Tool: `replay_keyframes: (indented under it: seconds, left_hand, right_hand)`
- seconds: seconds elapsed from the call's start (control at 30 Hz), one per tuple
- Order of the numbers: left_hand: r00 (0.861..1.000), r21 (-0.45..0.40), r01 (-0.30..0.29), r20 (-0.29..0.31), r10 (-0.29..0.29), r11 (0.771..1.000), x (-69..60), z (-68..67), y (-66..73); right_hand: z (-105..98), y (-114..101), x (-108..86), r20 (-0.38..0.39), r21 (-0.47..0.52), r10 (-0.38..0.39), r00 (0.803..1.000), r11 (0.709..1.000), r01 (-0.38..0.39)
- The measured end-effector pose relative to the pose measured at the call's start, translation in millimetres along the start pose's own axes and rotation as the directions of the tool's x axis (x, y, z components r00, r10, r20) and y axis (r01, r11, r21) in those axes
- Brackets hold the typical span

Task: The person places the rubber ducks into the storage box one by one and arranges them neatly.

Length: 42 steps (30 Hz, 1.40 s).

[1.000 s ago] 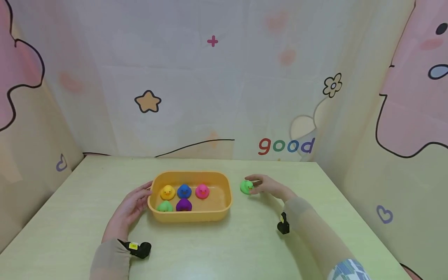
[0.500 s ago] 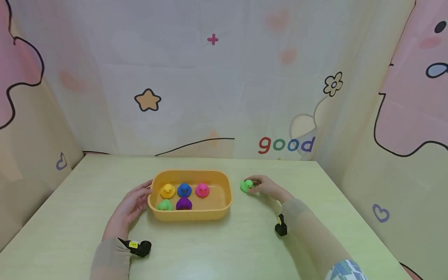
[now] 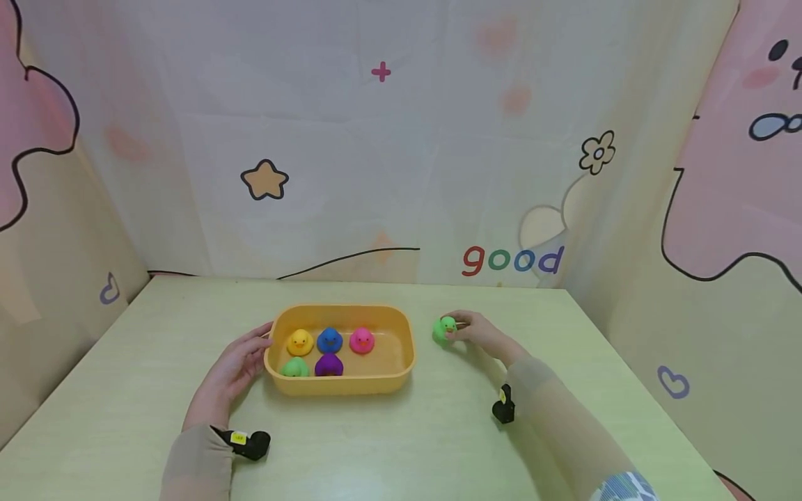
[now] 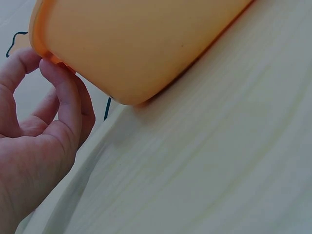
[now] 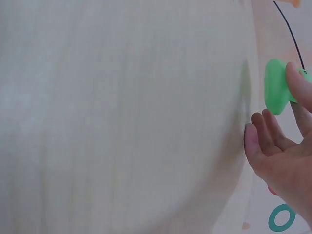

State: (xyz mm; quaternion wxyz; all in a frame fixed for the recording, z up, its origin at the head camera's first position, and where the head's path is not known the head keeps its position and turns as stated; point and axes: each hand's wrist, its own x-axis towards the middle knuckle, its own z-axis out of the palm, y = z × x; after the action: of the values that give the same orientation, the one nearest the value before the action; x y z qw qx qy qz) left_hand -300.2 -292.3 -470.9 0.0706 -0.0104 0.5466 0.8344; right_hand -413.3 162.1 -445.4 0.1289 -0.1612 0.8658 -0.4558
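At the left end of a yellow-orange plastic box (image 3: 341, 385), my left hand (image 3: 232, 369) pinches the rim between thumb and fingers, as the left wrist view shows. Inside the box sit a yellow rubber duck (image 3: 300, 342), a blue one and a pink one in the back row. A green rubber duck and a purple one (image 3: 328, 364) are in front, partly hidden by the near wall. To the right of the box, my right hand (image 3: 485, 335) holds another green rubber duck (image 5: 276, 87) between thumb and finger; it looks slightly raised off the table.
The pale wooden table (image 3: 376, 445) runs back to a printed cloth wall (image 3: 326, 139). More cloth walls close in the left and right sides. Inside the box, bare floor (image 3: 395, 348) shows at the right end.
The right hand has tightened its hold on the green rubber duck, which has tipped and shifted slightly up and to the right. The left hand and the box have stayed put.
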Motion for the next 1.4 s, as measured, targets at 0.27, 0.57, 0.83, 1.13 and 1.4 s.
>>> replay_keyframes:
  seconds: [0.27,0.57,0.83,1.13,1.4]
  left_hand:
    - [1.0,0.008,0.004,-0.019,-0.004,1.0,0.0,0.0,-1.6]
    - [1.0,0.014,0.006,-0.016,-0.006,1.0,-0.1,0.7,-0.6]
    - [1.0,0.0,0.0,-0.012,0.0,1.0,-0.1,-0.3,-0.8]
    - [1.0,0.008,0.0,0.007,0.0,1.0,-0.3,0.1,1.3]
    - [1.0,0.003,0.007,0.002,-0.007,1.0,-0.9,0.9,1.9]
  right_hand:
    - [-0.8,-15.9,-1.5,-0.018,0.202,0.066,0.998,0.978,-0.061]
    - [8.0,-43.8,0.1,-0.036,0.422,0.056,0.998,0.906,-0.035]
    - [25.3,-77.3,-4.3,0.001,0.419,0.017,1.0,0.908,-0.016]
    - [52.9,-106.6,-6.8,0.047,0.365,-0.001,0.999,0.931,-0.016]
    - [77.6,-116.5,-6.7,0.067,0.351,0.003,0.998,0.936,-0.027]
